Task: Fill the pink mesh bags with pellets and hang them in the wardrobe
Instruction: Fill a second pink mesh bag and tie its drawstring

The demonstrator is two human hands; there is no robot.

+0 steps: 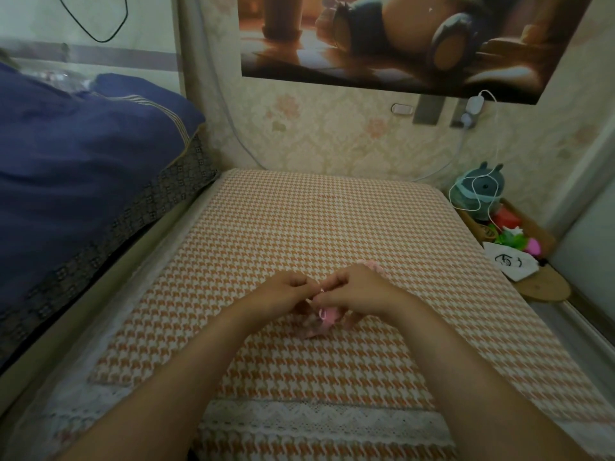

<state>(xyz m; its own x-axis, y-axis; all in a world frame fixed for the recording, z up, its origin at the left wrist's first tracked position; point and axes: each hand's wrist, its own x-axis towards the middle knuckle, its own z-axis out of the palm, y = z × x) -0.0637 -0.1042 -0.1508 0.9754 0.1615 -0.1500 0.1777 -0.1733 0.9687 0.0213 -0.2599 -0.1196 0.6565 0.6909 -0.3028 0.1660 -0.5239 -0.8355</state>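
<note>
Lace trim (299, 424) ran along the bottom edge of the orange-white houndstooth cover (332, 221). Both forearms came in from the bottom, and the hands met just below frame centre.

Left hand (286, 292) and right hand (357, 291): fingers curled, both pinching the top of one pink mesh bag (327, 318). The bag sat low between the hands, touching or just over the cover, couldn't tell which. Contents too blurred to read.

A small pink edge (375, 266) poked out just behind the right hand; couldn't tell what it was.

Mid left: dark blue bedding (83, 161) on a higher bed.

Mid right, beside the cover: a white pouch (511, 261) with a black doodle, a round cork board (545, 287), green and pink toys (509, 237), and a grey-teal plush (482, 191) with a white cable (497, 134) looped over it.

Far wall: charger (472, 109) plugged in at upper right, poster (399, 41) across the top.
</note>
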